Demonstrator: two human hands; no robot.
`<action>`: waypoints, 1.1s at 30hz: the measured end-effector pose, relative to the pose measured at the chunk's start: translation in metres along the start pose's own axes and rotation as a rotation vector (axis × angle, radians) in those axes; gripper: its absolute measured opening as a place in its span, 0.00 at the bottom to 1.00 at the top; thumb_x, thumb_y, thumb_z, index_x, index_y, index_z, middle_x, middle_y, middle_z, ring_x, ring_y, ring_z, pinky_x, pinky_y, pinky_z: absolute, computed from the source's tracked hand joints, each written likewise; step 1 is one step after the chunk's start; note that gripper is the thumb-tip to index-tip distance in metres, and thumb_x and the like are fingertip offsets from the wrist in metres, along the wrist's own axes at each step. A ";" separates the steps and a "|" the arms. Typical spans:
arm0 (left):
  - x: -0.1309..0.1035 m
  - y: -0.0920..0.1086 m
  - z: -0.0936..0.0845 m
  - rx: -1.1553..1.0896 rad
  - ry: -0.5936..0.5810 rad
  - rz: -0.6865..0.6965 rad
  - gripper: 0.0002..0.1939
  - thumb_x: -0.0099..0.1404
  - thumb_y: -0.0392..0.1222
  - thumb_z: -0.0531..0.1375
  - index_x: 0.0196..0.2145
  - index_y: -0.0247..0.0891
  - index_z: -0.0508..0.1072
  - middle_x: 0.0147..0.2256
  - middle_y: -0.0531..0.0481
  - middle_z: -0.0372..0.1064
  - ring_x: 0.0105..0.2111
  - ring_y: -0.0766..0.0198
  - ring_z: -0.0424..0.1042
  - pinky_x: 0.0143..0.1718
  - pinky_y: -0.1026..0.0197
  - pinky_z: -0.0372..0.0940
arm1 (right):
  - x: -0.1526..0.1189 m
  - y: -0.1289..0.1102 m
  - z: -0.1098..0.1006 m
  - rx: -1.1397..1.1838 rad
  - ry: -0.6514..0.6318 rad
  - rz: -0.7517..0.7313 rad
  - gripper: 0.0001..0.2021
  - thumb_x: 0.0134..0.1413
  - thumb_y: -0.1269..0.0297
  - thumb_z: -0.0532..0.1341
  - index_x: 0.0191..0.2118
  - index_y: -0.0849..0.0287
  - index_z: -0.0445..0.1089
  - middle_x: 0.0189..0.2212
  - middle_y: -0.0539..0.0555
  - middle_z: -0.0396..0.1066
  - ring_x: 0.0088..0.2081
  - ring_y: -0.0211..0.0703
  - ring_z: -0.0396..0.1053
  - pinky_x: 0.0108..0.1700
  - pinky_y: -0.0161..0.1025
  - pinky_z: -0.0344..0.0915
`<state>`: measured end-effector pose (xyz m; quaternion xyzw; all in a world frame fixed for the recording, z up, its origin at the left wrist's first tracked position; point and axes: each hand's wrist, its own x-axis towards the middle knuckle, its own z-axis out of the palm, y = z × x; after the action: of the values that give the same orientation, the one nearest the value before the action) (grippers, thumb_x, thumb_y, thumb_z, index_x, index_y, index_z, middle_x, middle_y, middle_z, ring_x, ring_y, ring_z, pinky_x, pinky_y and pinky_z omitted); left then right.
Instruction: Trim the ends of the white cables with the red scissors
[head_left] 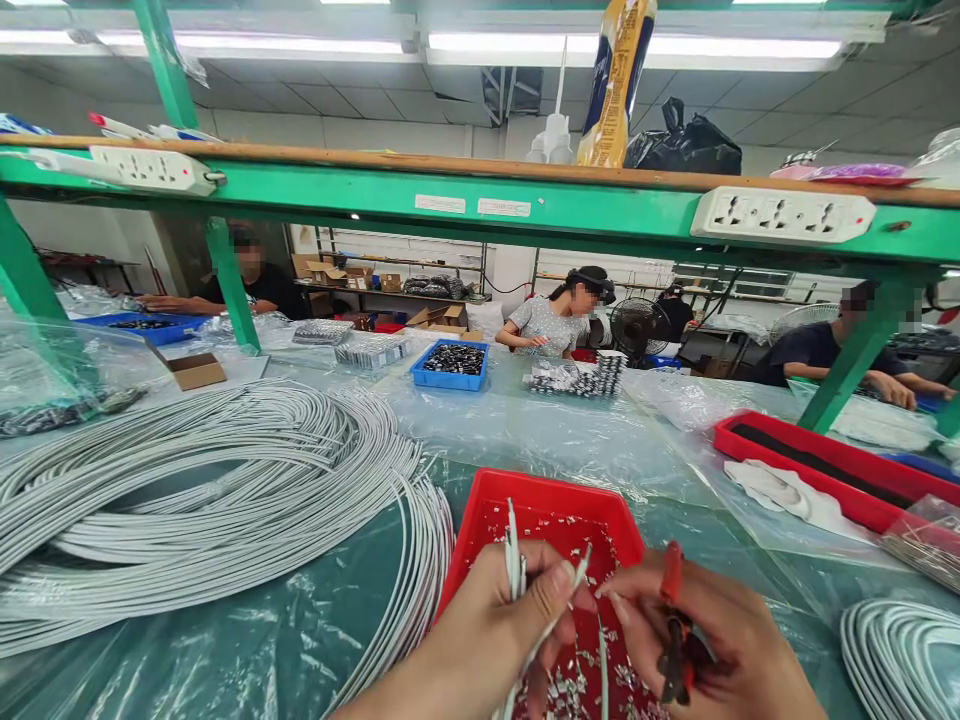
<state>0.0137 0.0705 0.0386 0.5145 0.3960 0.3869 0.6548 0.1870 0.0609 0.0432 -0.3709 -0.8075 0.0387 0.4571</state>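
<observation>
— Which way do the white wires [514, 560] run?

— Their long axis is near upright in the view: cut ends point up and away from the person, above the thumb, and the rest trails down past the palm toward the bottom edge. One strand slants up to the right, toward the other hand.

— Who holds them?

— The left hand [487, 630]; its grip is pinched shut on the bundle, thumb across the strands. The right hand [705, 640] is closed on red-handled pliers [673, 625], handles up, dark nose down, fingertips almost at the slanting strand.

— And beneath?

— A red tray [559, 505] littered with pale insulation scraps [570, 690], on the plastic-covered tabletop [300, 620]. A large coil of white cable [202, 500] lies to the left, a smaller coil [900, 650] at the right edge.
</observation>
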 end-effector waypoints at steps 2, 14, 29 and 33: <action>0.001 -0.001 -0.003 -0.121 -0.021 -0.016 0.28 0.48 0.64 0.62 0.30 0.35 0.63 0.16 0.60 0.57 0.12 0.76 0.52 0.09 0.73 0.52 | -0.001 -0.001 0.000 0.074 0.100 0.022 0.06 0.50 0.69 0.58 0.30 0.51 0.71 0.16 0.44 0.64 0.16 0.34 0.61 0.19 0.32 0.57; 0.004 -0.006 -0.002 -0.180 -0.254 0.022 0.23 0.54 0.59 0.61 0.28 0.34 0.65 0.17 0.59 0.57 0.14 0.76 0.52 0.14 0.74 0.55 | 0.002 -0.012 0.024 0.561 0.304 0.452 0.03 0.40 0.63 0.67 0.26 0.50 0.74 0.18 0.45 0.68 0.20 0.34 0.65 0.24 0.30 0.59; -0.003 -0.002 0.001 0.266 -0.184 0.134 0.20 0.61 0.57 0.51 0.27 0.35 0.64 0.19 0.57 0.56 0.10 0.76 0.51 0.10 0.69 0.44 | 0.003 0.001 0.003 0.331 0.048 0.166 0.05 0.47 0.67 0.64 0.23 0.53 0.70 0.17 0.45 0.68 0.21 0.36 0.64 0.24 0.31 0.59; -0.010 0.007 0.001 0.346 -0.204 0.125 0.15 0.64 0.48 0.49 0.26 0.35 0.65 0.18 0.57 0.56 0.11 0.76 0.51 0.11 0.68 0.45 | 0.003 -0.004 -0.001 0.286 0.049 0.095 0.08 0.49 0.67 0.62 0.22 0.55 0.68 0.17 0.45 0.64 0.20 0.34 0.62 0.23 0.31 0.56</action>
<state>0.0101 0.0618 0.0465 0.6794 0.3554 0.2988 0.5681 0.1849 0.0597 0.0477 -0.3406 -0.7638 0.1658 0.5227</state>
